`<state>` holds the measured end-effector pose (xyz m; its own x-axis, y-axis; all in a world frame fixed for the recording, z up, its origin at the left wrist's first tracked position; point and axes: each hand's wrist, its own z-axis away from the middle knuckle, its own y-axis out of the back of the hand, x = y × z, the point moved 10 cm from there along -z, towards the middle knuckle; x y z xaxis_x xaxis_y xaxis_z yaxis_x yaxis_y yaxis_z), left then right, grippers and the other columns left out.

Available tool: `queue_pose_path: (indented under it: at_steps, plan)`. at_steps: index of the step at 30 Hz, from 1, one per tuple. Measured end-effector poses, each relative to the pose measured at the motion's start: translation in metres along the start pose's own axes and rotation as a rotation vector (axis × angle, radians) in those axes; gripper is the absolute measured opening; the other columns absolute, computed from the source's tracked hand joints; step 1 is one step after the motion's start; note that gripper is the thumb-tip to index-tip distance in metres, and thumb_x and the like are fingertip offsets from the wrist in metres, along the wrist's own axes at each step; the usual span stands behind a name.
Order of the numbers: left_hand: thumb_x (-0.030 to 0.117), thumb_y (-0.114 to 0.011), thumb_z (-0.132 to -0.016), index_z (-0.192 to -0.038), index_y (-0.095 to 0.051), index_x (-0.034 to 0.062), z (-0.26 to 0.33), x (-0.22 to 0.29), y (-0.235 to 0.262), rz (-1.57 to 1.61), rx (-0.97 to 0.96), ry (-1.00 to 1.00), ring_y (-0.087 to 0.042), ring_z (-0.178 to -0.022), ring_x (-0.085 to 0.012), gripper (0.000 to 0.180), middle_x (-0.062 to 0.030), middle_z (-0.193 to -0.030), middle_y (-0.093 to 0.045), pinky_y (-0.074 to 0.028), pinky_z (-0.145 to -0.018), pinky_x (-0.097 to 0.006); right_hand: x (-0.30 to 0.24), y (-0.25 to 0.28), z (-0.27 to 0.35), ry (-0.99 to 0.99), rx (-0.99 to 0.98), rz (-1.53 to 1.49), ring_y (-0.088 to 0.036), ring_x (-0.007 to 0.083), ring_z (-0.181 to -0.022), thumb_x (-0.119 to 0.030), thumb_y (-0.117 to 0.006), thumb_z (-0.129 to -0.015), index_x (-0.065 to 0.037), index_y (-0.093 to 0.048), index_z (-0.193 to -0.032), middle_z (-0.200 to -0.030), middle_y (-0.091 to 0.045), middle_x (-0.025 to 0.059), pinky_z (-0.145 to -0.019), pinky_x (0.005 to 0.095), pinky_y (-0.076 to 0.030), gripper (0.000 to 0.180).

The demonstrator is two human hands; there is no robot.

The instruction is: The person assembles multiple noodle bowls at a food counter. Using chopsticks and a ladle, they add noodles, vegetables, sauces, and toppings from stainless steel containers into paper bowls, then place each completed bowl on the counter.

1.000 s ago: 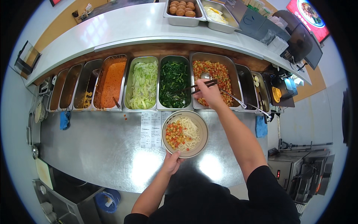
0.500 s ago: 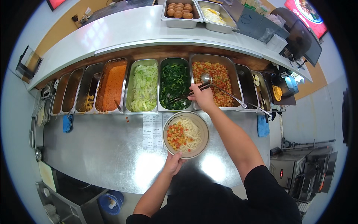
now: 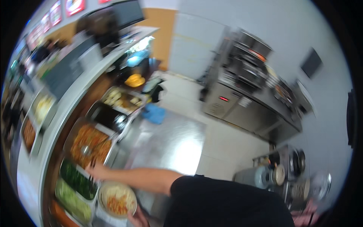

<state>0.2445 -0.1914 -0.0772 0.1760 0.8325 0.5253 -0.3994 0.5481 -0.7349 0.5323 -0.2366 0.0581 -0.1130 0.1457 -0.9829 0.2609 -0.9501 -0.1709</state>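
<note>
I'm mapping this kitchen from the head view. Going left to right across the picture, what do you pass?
Tray of dark greens → bowl of noodles → blue cloth → shiny steel counter → steel appliance with a red display → stacked dishes.

Counted in the head view, which is blurred:

- One bowl (image 3: 117, 199) of noodles and chopped topping on the steel bench (image 3: 172, 145).
- Five food trays along the near line: cut pale pieces (image 3: 120, 99), a dark tray (image 3: 107, 115), orange-red mix (image 3: 89, 143), dark greens (image 3: 77, 179), pale green shreds (image 3: 72, 200).
- One blue cloth (image 3: 154, 113).
- One yellow item (image 3: 134, 80).
- Two hands: right hand (image 3: 96, 171), left hand (image 3: 137, 219).
</note>
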Motion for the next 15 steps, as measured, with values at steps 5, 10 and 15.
queue_pose_path:
  at_steps: [5, 10, 15]
  plan:
    - [0.037, -0.063, -0.086, -0.135, -0.038, -0.0001, -0.006, 0.014, -0.001, -0.167, -0.061, 0.088, -0.047, -0.122, -0.0306, 0.066, -0.0143, -0.133, -0.047, -0.041, -0.104, -0.045, -0.024, -0.029, 0.028, 0.169, 0.269, 0.245, -0.061, 0.0359, -0.085, -0.024, -0.058, -0.087, -0.005, -0.062, -0.088, -0.086, -0.061, 0.0204, -0.073, 0.0434, -0.047, 0.02]
    - [0.041, -0.067, -0.082, -0.133, -0.041, -0.0012, 0.004, 0.021, -0.008, -0.333, 0.033, 0.102, -0.046, -0.124, -0.0316, 0.071, -0.0153, -0.132, -0.05, -0.037, -0.106, -0.051, 0.016, -0.082, 0.035, -0.025, 0.084, 0.222, -0.056, 0.037, -0.095, -0.026, -0.054, -0.089, -0.003, -0.06, -0.095, -0.101, -0.057, 0.0188, -0.08, 0.045, -0.045, 0.025]
    - [0.024, -0.055, -0.089, -0.122, -0.051, 0.0007, 0.005, 0.019, -0.027, -0.162, -0.03, 0.115, -0.061, -0.099, -0.0241, 0.04, -0.0105, -0.113, -0.061, -0.051, -0.081, -0.038, 0.006, -0.075, 0.046, -0.039, 0.117, 0.381, -0.064, 0.0354, -0.082, -0.044, -0.047, -0.091, -0.004, -0.065, -0.091, -0.086, -0.066, 0.021, -0.073, 0.0467, -0.049, 0.044]
